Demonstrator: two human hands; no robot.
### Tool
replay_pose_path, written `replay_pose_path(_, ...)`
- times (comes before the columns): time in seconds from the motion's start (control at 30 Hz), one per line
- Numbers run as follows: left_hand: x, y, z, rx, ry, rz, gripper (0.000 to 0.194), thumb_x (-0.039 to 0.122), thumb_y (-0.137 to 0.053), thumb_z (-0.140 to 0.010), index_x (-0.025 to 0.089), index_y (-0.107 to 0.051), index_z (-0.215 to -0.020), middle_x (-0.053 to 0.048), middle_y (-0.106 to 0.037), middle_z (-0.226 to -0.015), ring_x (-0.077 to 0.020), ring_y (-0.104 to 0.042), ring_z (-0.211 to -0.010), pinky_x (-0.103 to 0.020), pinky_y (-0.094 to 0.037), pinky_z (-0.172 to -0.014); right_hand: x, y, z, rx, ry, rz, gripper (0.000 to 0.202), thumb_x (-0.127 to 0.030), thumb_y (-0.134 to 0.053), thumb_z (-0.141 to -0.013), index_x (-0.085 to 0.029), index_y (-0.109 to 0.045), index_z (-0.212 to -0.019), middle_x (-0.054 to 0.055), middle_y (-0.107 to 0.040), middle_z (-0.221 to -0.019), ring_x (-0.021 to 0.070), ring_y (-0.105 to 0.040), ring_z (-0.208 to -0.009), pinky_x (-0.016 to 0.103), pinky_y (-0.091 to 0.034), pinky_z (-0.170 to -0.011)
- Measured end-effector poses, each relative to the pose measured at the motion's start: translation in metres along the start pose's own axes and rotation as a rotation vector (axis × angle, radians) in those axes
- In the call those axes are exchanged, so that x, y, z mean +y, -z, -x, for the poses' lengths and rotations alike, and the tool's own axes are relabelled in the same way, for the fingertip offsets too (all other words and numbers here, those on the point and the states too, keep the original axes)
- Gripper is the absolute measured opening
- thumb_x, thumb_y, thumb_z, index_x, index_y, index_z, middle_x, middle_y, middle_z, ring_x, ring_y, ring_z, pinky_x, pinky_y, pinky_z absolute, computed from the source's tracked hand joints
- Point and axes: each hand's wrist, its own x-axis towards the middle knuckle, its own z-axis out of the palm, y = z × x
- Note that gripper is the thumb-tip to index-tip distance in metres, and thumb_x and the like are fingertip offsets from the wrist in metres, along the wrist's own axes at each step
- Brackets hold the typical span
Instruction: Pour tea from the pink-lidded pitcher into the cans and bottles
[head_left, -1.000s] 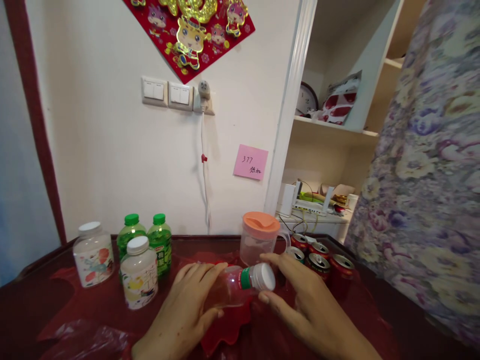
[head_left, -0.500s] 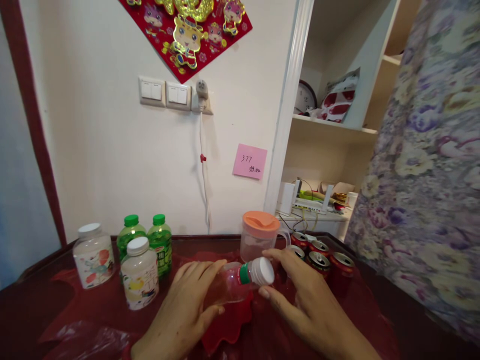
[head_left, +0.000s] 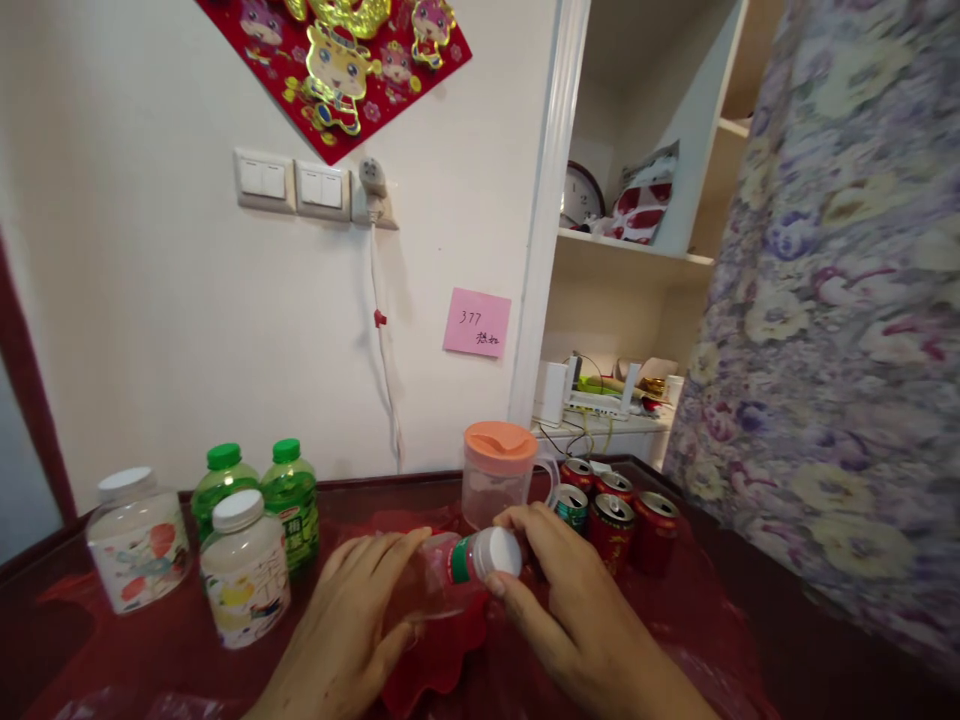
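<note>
A clear plastic bottle (head_left: 442,575) with a green-and-red neck label lies tilted, its white cap (head_left: 499,553) pointing right. My left hand (head_left: 356,620) is wrapped round the bottle's body. The thumb and fingers of my right hand (head_left: 566,600) close on the white cap. Beneath the bottle is a red scalloped thing (head_left: 427,675) on the red plastic sheet. Behind it stands a clear pitcher (head_left: 491,490) with an orange lid.
On the left stand two white-capped jars (head_left: 142,545) (head_left: 246,575) and two green bottles (head_left: 223,480) (head_left: 291,505). Several drink cans (head_left: 611,530) stand on the right. A floral curtain (head_left: 840,330) hangs beyond the table's right edge.
The view has turned, so most things appear further left. My right hand's fingers have closed in on the cap; earlier they were spread beside it. My left hand still holds the bottle.
</note>
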Motion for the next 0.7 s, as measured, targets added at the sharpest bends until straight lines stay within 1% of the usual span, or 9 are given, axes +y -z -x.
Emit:
replay_pose_path(0.1, -0.014, -0.008, 0.002, 0.046, -0.052, -0.034, 0.055, 0.036, -0.065, -0.092, 0.035, -0.055, -0.146, -0.006, -0.068, -0.141, -0.0323, -0.061, -0.129, -0.050, -0.050, -0.111, -0.001, -0.002, -0.001, 0.050, 0.009, -0.028, 0.022, -0.024, -0.053, -0.098, -0.020, -0.056, -0.119, 0.007, -0.060, -0.108, 0.0224, -0.058, -0.100, 0.038, -0.045, -0.090)
replay_pose_path(0.17, -0.024, -0.013, 0.002, 0.074, -0.077, -0.045, 0.058, 0.043, -0.068, -0.091, 0.037, -0.053, -0.147, -0.004, -0.066, -0.144, -0.0325, -0.061, -0.131, -0.049, -0.050, -0.111, 0.001, -0.004, -0.003, 0.094, -0.003, -0.101, 0.027, -0.025, -0.058, -0.096, -0.020, -0.058, -0.122, 0.006, -0.062, -0.111, 0.0222, -0.059, -0.103, 0.037, -0.046, -0.091)
replay_pose_path(0.23, -0.031, -0.015, 0.000, 0.105, -0.092, -0.027, 0.062, 0.051, -0.069, -0.089, 0.037, -0.052, -0.147, -0.004, -0.066, -0.145, -0.0331, -0.062, -0.131, -0.047, -0.052, -0.109, 0.002, -0.006, -0.006, 0.142, -0.041, -0.232, 0.043, -0.029, -0.071, -0.090, -0.023, -0.058, -0.131, 0.006, -0.063, -0.119, 0.0226, -0.060, -0.109, 0.037, -0.046, -0.095)
replay_pose_path(0.3, -0.032, -0.014, -0.003, 0.120, -0.059, 0.015, 0.064, 0.055, -0.070, -0.087, 0.035, -0.054, -0.145, -0.005, -0.066, -0.145, -0.0347, -0.064, -0.130, -0.047, -0.056, -0.106, 0.004, -0.009, -0.009, 0.144, -0.080, -0.350, 0.060, -0.034, -0.084, -0.080, -0.025, -0.060, -0.134, 0.005, -0.064, -0.122, 0.0235, -0.061, -0.111, 0.037, -0.048, -0.097)
replay_pose_path(0.33, -0.031, -0.012, -0.005, 0.113, -0.024, 0.044, 0.064, 0.056, -0.070, -0.086, 0.033, -0.056, -0.144, -0.006, -0.066, -0.144, -0.0356, -0.064, -0.130, -0.047, -0.057, -0.104, 0.004, -0.011, -0.010, 0.124, -0.097, -0.377, 0.063, -0.035, -0.089, -0.075, -0.026, -0.063, -0.131, 0.004, -0.065, -0.120, 0.0237, -0.062, -0.109, 0.036, -0.049, -0.096)
replay_pose_path(0.4, -0.025, -0.008, -0.009, 0.076, 0.054, 0.127, 0.065, 0.057, -0.071, -0.085, 0.031, -0.057, -0.143, -0.007, -0.066, -0.145, -0.0365, -0.064, -0.131, -0.047, -0.058, -0.103, 0.004, -0.015, -0.012, 0.068, -0.114, -0.375, 0.060, -0.035, -0.092, -0.070, -0.028, -0.068, -0.125, 0.003, -0.066, -0.115, 0.0236, -0.064, -0.104, 0.036, -0.052, -0.092)
replay_pose_path(0.43, -0.022, -0.006, -0.010, 0.057, 0.083, 0.185, 0.067, 0.058, -0.071, -0.084, 0.030, -0.056, -0.143, -0.006, -0.066, -0.146, -0.0364, -0.063, -0.131, -0.046, -0.058, -0.104, 0.004, -0.017, -0.012, 0.044, -0.118, -0.363, 0.062, -0.035, -0.093, -0.069, -0.030, -0.069, -0.125, 0.002, -0.066, -0.116, 0.0241, -0.064, -0.105, 0.037, -0.052, -0.093)
replay_pose_path(0.53, -0.012, -0.004, -0.013, 0.031, 0.136, 0.382, 0.071, 0.059, -0.072, -0.083, 0.032, -0.053, -0.145, -0.004, -0.065, -0.147, -0.0345, -0.063, -0.132, -0.044, -0.058, -0.105, 0.004, -0.022, -0.012, 0.024, -0.133, -0.372, 0.077, -0.033, -0.096, -0.063, -0.033, -0.065, -0.134, 0.004, -0.065, -0.124, 0.0267, -0.063, -0.114, 0.041, -0.051, -0.099)
replay_pose_path(0.7, 0.001, -0.003, -0.014, 0.018, 0.228, 0.603, 0.078, 0.061, -0.077, -0.078, 0.031, -0.053, -0.145, -0.005, -0.067, -0.145, -0.0347, -0.063, -0.132, -0.046, -0.056, -0.108, 0.007, -0.025, -0.017, 0.030, -0.149, -0.438, 0.084, -0.031, -0.097, -0.059, -0.028, -0.065, -0.136, 0.007, -0.065, -0.130, 0.0290, -0.062, -0.120, 0.044, -0.049, -0.104)
